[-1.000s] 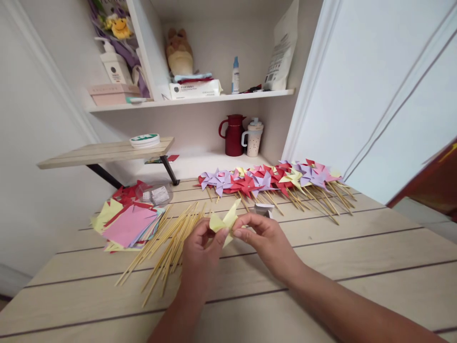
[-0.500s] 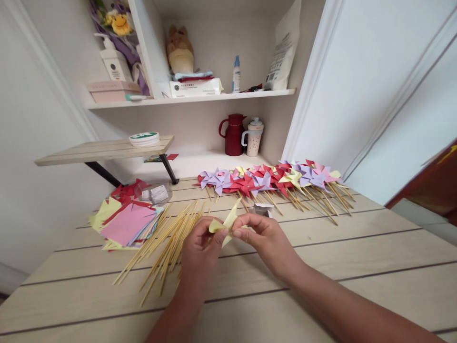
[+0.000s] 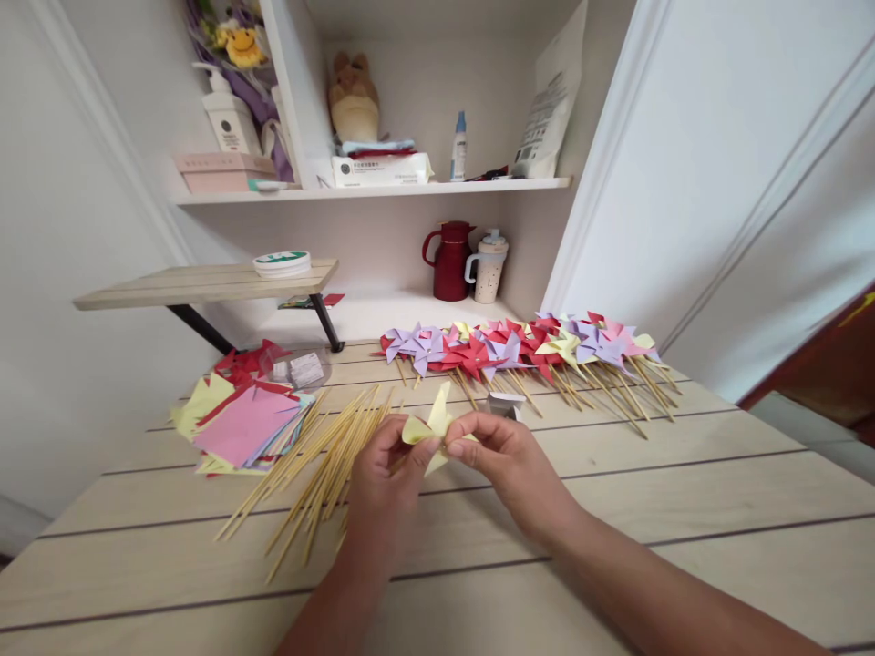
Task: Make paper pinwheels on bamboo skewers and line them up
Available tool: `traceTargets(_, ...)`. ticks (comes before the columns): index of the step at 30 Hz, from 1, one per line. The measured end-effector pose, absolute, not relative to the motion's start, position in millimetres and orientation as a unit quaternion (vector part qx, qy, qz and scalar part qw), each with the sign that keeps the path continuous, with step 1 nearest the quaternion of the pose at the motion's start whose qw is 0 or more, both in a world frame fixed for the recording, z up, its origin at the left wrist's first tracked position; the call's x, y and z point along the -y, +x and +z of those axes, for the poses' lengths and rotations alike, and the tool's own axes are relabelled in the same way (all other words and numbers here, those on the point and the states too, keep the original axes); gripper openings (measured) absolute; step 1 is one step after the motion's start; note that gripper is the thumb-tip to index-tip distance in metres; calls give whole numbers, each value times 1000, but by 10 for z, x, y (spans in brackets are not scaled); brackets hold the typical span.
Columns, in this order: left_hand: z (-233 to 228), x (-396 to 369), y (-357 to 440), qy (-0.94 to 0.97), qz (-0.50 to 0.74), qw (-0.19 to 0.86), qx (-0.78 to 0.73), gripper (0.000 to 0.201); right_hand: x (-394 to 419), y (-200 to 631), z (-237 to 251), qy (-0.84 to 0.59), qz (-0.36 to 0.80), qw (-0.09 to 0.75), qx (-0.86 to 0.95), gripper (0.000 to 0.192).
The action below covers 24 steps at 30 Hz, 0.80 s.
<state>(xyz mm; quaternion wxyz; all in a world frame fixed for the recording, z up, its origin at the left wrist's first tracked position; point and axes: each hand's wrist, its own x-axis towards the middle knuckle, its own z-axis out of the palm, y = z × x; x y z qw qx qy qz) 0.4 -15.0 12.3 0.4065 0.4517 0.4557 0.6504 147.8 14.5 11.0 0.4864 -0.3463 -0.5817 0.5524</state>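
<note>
A yellow paper pinwheel [image 3: 437, 419] is held between my two hands above the middle of the table. My left hand [image 3: 391, 469] pinches it from the left, thumb in front near its centre. From the right, my right hand [image 3: 509, 465] has thumb and forefinger pressed together at the pinwheel's centre; whether a small pin sits between them cannot be made out. Left of my hands lie many thin wooden sticks [image 3: 328, 456] in a loose heap. Beyond them is a pile of coloured paper sheets [image 3: 246, 424].
Finished pinwheels on sticks [image 3: 506, 351] lie in a row along the table's back. A small grey box [image 3: 504, 405] stands just behind my right hand. A clear plastic container [image 3: 301, 369] and a small raised shelf [image 3: 205, 284] are at the left. A red jug [image 3: 451, 262] stands beside a cup [image 3: 488, 266].
Both hands keep their grip on the yellow pinwheel with hardly any movement. The pinwheel's upright blade has turned slightly. The whole view has shifted a little.
</note>
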Motion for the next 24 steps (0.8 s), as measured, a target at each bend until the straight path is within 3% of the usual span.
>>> traceTargets(10,115,127,12,407,637,488,-436,29,-125,1460,90,-357,505,499,607,16)
traceTargets(17,134,139,19,406,639,489,-433,31,-106,1453,83,-358,481,503,622,16)
traceTargets(24,84,107,-2,421,644,478,-425,26,-113,1437,95,-345,528,494,598,17)
